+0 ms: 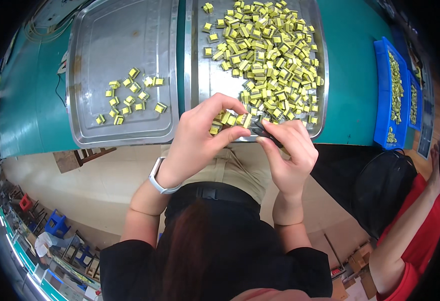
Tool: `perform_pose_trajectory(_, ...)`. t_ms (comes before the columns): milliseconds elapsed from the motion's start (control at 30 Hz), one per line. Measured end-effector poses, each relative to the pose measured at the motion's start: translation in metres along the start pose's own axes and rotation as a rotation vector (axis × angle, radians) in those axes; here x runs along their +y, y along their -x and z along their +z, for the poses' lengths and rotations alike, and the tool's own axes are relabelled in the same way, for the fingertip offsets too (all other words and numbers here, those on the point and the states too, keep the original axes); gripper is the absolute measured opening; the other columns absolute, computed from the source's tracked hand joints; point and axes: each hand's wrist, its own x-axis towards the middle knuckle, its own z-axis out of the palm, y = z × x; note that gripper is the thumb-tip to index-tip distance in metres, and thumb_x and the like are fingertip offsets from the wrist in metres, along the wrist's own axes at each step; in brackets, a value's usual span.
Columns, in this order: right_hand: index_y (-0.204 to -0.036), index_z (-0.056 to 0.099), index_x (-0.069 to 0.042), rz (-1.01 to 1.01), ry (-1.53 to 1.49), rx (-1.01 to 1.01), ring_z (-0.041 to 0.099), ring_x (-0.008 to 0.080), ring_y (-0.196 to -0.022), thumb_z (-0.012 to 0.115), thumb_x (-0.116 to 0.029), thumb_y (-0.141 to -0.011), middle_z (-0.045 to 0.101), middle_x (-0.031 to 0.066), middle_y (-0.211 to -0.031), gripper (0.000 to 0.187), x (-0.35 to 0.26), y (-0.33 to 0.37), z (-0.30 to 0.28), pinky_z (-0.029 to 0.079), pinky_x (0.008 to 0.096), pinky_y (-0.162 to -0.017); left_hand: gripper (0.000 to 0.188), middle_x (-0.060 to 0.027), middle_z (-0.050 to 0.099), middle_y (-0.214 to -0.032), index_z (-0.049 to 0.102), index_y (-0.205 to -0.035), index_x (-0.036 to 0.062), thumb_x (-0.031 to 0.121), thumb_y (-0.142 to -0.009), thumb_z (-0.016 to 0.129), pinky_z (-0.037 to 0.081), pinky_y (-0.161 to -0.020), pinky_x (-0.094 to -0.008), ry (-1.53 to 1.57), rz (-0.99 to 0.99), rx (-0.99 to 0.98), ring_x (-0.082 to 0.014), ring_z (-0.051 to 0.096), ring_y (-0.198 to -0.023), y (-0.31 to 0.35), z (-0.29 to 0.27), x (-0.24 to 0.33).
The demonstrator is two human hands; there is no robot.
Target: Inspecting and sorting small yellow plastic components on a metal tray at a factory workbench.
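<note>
My left hand [195,138], with a pale watch band on its wrist, pinches a small yellow-wrapped transformer [245,120] between thumb and forefinger. My right hand [292,155] grips a small black tool [263,131] whose tip meets the transformer's right side; its exact kind is partly hidden by my fingers. Both hands are above the near edge of the right metal tray [212,78]. Behind them in that tray lies a large heap of similar yellow transformers [275,55]. Several more transformers [130,100] lie scattered in the left metal tray [120,47].
The trays stand side by side on a green tabletop [350,75]. Blue bins [382,95] with yellow parts sit at the right. A black bag [385,185] is near the right edge, and a co-worker's bare arm [405,231] with a red sleeve is beside it.
</note>
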Motion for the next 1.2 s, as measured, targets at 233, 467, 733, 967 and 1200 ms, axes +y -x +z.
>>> perform_pose_trajectory(233,-0.099,0.075,0.001,-0.010,0.020,0.010,0.060,0.0219,-0.071,0.081,0.008,-0.066,0.069,0.0089,-0.079,0.035,-0.001,0.002,0.000,0.049,0.0307,-0.066,0.033,-0.0087,0.069,-0.100,0.058,-0.108,0.0030,0.004,-0.083,0.079,0.050,-0.091,-0.0307,0.125,-0.032,0.088,-0.0175,0.067,-0.096,0.007,0.011,-0.006)
perform_pose_trajectory(467,-0.099,0.075,0.002,0.042,-0.107,-0.019,0.059,0.0200,-0.071,0.082,0.007,-0.065,0.067,0.0098,-0.077,0.035,-0.001,0.002,-0.005,0.047,0.0289,-0.063,0.029,-0.0061,0.062,-0.093,0.056,-0.109,0.0033,0.030,-0.101,0.063,0.041,-0.060,-0.0203,0.895,-0.311,-0.141,-0.0063,0.049,-0.068,0.012,0.004,-0.014)
perform_pose_trajectory(733,-0.096,0.076,0.003,0.017,-0.105,-0.065,0.059,0.0195,-0.070,0.083,0.005,-0.065,0.067,0.0091,-0.076,0.032,-0.005,-0.001,-0.003,0.046,0.0286,-0.062,0.031,-0.0036,0.060,-0.083,0.062,-0.110,0.0040,0.033,-0.106,0.052,0.031,-0.051,-0.0179,1.081,-0.410,-0.163,-0.0027,0.039,-0.059,0.015,0.003,-0.019)
perform_pose_trajectory(967,-0.095,0.076,0.001,-0.034,-0.053,-0.063,0.060,0.0203,-0.070,0.083,0.003,-0.064,0.070,0.0081,-0.076,0.031,-0.007,-0.002,-0.001,0.048,0.0292,-0.062,0.031,-0.0051,0.057,-0.080,0.058,-0.105,0.0033,0.034,-0.105,0.051,0.033,-0.050,-0.0170,1.018,-0.466,-0.134,-0.0031,0.037,-0.057,0.014,0.007,-0.013)
perform_pose_trajectory(1200,-0.092,0.076,0.001,-0.051,-0.009,-0.079,0.060,0.0204,-0.069,0.083,0.003,-0.064,0.070,0.0080,-0.077,0.029,-0.009,-0.002,-0.003,0.048,0.0295,-0.062,0.031,-0.0045,0.056,-0.079,0.058,-0.105,0.0029,0.033,-0.105,0.052,0.033,-0.050,-0.0172,1.036,-0.464,-0.138,-0.0030,0.038,-0.058,0.015,0.007,-0.016)
